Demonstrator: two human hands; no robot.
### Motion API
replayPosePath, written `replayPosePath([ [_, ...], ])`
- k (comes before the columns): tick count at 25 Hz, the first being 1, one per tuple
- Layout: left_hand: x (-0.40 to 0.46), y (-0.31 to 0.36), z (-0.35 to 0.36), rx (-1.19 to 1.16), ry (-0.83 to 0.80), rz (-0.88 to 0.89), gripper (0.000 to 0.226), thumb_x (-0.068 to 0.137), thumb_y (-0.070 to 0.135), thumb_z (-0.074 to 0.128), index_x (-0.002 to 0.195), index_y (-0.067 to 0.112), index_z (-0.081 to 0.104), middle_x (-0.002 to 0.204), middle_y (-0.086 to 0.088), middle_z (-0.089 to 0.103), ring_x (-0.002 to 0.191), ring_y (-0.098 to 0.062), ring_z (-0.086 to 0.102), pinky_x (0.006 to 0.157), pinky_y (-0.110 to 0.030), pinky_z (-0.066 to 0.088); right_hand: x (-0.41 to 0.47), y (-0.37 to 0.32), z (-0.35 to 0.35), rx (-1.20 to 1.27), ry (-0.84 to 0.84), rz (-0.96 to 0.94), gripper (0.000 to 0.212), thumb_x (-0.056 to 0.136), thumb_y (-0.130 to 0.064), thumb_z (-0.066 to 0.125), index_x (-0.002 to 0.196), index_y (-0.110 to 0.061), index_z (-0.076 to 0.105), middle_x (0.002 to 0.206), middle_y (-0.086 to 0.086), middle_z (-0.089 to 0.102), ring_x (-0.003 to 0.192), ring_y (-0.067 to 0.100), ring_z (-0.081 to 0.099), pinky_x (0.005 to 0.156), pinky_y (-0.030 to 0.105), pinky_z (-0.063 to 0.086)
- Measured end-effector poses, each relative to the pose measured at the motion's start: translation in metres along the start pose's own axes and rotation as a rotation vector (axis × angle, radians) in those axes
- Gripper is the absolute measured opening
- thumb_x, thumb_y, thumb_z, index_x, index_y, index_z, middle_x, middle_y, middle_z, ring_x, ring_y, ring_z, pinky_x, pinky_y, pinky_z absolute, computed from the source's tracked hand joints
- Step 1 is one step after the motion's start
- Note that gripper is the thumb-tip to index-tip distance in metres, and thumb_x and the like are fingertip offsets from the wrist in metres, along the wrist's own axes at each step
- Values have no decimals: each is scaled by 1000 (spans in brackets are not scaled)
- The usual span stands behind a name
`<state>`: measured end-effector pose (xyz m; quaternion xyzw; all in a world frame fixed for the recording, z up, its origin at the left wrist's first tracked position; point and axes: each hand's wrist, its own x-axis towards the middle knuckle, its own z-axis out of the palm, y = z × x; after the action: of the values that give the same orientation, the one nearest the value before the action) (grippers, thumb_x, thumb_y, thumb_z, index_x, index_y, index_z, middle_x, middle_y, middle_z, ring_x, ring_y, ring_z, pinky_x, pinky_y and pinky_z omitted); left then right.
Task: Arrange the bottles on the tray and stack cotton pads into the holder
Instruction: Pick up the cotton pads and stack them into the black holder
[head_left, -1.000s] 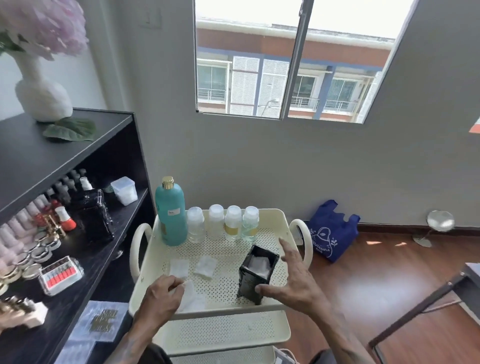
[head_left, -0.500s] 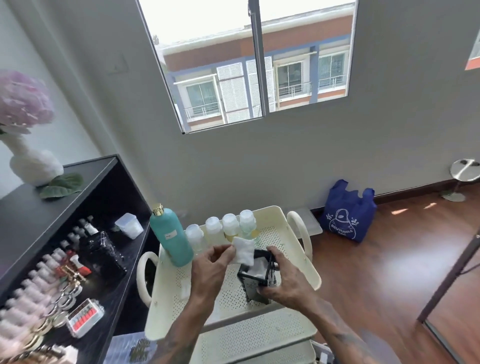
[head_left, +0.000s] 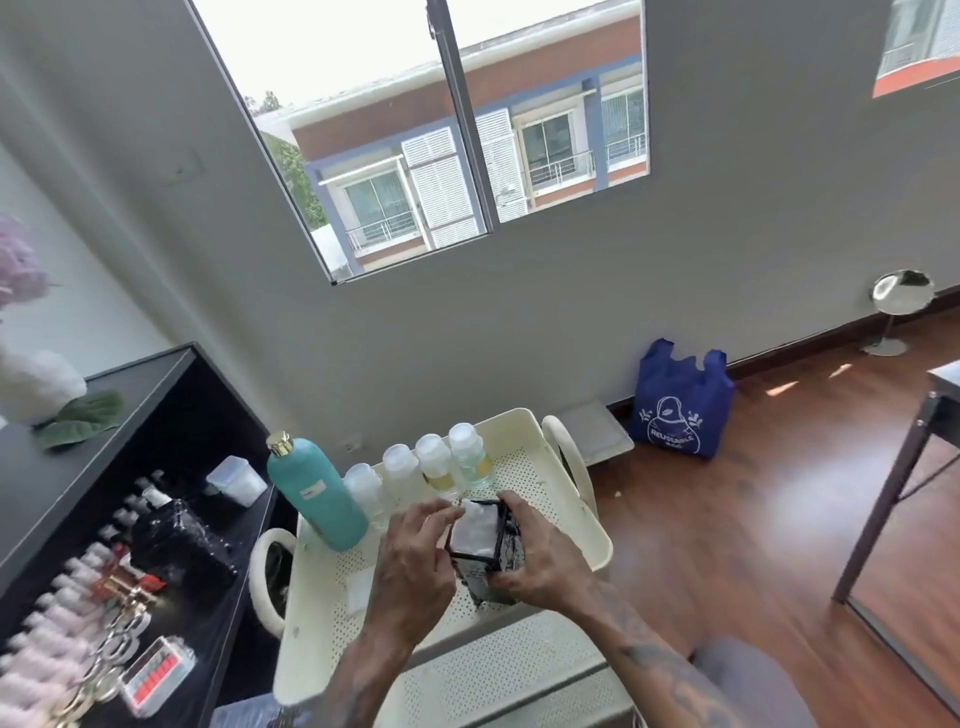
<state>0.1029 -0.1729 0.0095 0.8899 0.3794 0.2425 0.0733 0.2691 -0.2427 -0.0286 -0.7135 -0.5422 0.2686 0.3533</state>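
Note:
On the cream perforated tray of a cart stands a tall teal bottle with a gold cap. Beside it is a row of several small clear bottles with white caps. In front of them is the black cotton pad holder, filled with white pads. My right hand grips the holder's right side. The fingers of my left hand rest on a white pad at the holder's open top. A loose cotton pad lies on the tray to the left.
A black shelf unit at the left carries nail polish bottles, a black box and a clear tub. A blue bag and a round mirror stand on the wooden floor by the wall. A dark table leg is at the right.
My left hand picked a pad off the tray, carried it right and brought it down onto the holder's top. My right hand closed around the holder. The camera tilted and swung left.

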Motion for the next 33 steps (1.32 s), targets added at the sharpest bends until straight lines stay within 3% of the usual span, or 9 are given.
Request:
replayPosePath([
  [4, 5, -9, 0, 283, -504, 123, 87, 70, -4, 42, 148, 32, 32, 159, 14, 26, 150, -14, 0, 115, -37, -2, -1, -2, 2, 21, 8, -6, 100, 69, -35, 76, 149, -34, 15, 133, -2, 52, 111, 18, 57, 96, 36, 51],
  [10, 29, 0, 11, 311, -724, 29, 68, 81, 3, 53, 142, 33, 43, 148, 8, 47, 133, -22, 32, 104, -44, 19, 0, -2, 6, 17, 25, -15, 99, 67, -36, 74, 149, -34, 18, 131, -1, 54, 109, 18, 58, 92, 36, 52],
  [13, 31, -6, -5, 46, -615, 59, 59, 82, -1, 56, 131, 31, 59, 136, 5, 59, 122, -18, 52, 103, -31, 41, 1, -2, 7, -17, 17, 5, 101, 65, -36, 74, 147, -37, 16, 130, -1, 54, 108, 18, 59, 92, 37, 52],
  [15, 21, -23, -24, -202, -314, 16, 49, 80, -6, 58, 115, 26, 71, 117, 9, 69, 107, -5, 63, 91, -14, 50, 5, -2, 8, -39, -4, 25, 105, 65, -36, 77, 148, -37, 14, 134, -2, 53, 112, 18, 58, 95, 37, 50],
  [18, -6, -64, -35, -162, -50, -166, 29, 85, 6, 62, 102, 27, 72, 96, 19, 68, 89, 3, 65, 82, -22, 56, 14, -3, 7, -84, 7, 49, 108, 67, -38, 80, 151, -33, 12, 139, 0, 51, 118, 20, 56, 99, 38, 46],
  [22, -33, -99, -5, -74, -384, -632, 37, 83, 34, 70, 117, 22, 63, 113, 4, 63, 105, -13, 61, 90, -33, 50, 18, -5, -4, -141, 54, 93, 110, 74, -42, 78, 155, -25, 5, 147, 8, 43, 129, 25, 49, 106, 42, 42],
  [25, -43, -109, 16, -97, -502, -745, 46, 69, 36, 81, 106, 19, 59, 110, 2, 56, 98, -14, 57, 85, -32, 50, 9, -15, -15, -188, 30, 99, 114, 76, -43, 78, 155, -26, -2, 151, 8, 35, 132, 25, 45, 105, 39, 40],
  [29, -47, -124, 27, -204, -460, -766, 26, 68, 25, 81, 87, 15, 66, 111, 1, 67, 92, -13, 60, 80, -30, 50, -2, -60, -10, -155, 470, -321, 62, 85, -38, 66, 140, -28, 39, 112, -11, 52, 101, 0, 52, 88, 13, 41],
  [33, -63, -139, 16, -128, -395, -795, 8, 81, 28, 69, 81, 27, 62, 97, 6, 69, 86, -14, 63, 78, -34, 53, 30, -102, 49, -227, 29, -374, 25, 94, -30, 54, 119, -31, 57, 109, -14, 55, 85, 0, 58, 82, 24, 52],
])
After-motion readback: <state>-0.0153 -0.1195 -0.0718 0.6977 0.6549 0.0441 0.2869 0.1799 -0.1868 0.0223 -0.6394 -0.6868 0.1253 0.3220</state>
